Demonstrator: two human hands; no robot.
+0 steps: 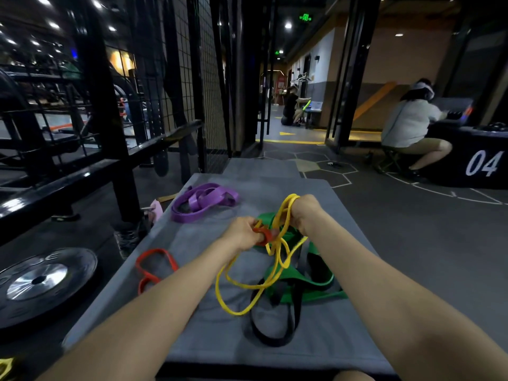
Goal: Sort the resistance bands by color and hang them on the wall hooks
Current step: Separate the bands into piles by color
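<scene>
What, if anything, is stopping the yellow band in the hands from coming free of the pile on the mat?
The yellow band, held by both the left hand and right hand, loops down over the green band and black band. A red band is pinched with it in the left hand.

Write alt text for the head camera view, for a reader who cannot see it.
Over a grey mat, the left hand pinches a red band while the right hand grips a tangled yellow band. Green and black bands lie beneath; purple and another red band lie to the left.
</scene>
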